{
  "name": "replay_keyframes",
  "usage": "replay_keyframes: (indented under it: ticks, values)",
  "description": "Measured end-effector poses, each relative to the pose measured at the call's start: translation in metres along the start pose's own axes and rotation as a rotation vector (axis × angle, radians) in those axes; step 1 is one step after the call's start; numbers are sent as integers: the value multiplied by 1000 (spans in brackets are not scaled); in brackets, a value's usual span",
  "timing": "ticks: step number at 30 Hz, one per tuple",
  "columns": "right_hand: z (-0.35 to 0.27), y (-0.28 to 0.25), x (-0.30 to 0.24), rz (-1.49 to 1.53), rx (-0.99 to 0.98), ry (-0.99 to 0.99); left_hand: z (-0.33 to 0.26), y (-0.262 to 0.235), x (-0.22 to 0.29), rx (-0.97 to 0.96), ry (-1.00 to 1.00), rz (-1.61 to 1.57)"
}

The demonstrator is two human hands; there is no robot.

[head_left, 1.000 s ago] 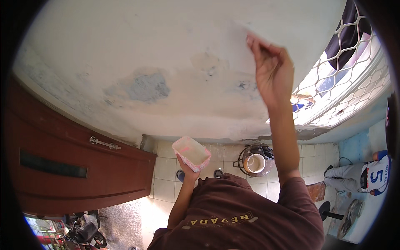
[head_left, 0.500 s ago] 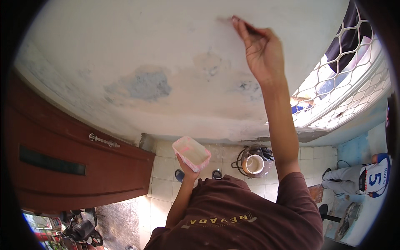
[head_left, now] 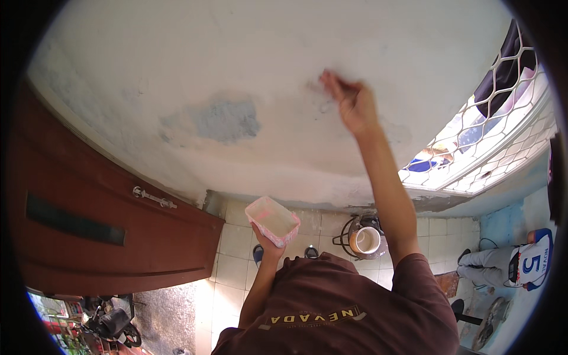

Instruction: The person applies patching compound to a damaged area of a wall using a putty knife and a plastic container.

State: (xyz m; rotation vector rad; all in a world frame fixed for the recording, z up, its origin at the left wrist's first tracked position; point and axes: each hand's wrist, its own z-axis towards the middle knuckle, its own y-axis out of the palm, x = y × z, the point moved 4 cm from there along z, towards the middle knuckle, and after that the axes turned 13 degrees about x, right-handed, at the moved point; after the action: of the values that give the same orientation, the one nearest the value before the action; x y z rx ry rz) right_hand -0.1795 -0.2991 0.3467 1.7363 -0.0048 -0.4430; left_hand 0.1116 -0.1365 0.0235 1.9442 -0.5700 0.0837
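Note:
My left hand (head_left: pixel 267 241) grips a rectangular plastic tub (head_left: pixel 273 220) from beneath and the side. Pink-white smears cover the tub's rim, and a pale material lies inside. Raised in front of me, my right hand (head_left: pixel 357 109) is at the whitish wall (head_left: pixel 177 65) with its fingers pinched together. Motion blurs the fingertips, and a thin thing between them cannot be made out. Left of that hand, the wall bears a rough blue-grey patch (head_left: pixel 228 120). Smoothed, lighter wall surrounds it.
A brown door (head_left: pixel 83 204) stands at left. Below the wall, a white bucket (head_left: pixel 367 240) rests on a round stand on the tiled floor (head_left: pixel 234 260). At right are a grilled window (head_left: pixel 467 139) and another person (head_left: pixel 509 264). A motorcycle (head_left: pixel 112 319) is outside, lower left.
My right hand has moved down the wall, closer to the level of the blue-grey patch. My left hand still holds the tub, and the whole view has shifted slightly.

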Motion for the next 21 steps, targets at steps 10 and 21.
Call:
replay_keyframes:
  ticks: [10, 21]
  values:
    - [-108, 23, 45, -348, 35, -279, 10, -3, 43, -51, -88, 80]
    - [-46, 85, -6, -269, -102, -289, 42, 7, 92, -133, -193, 110]
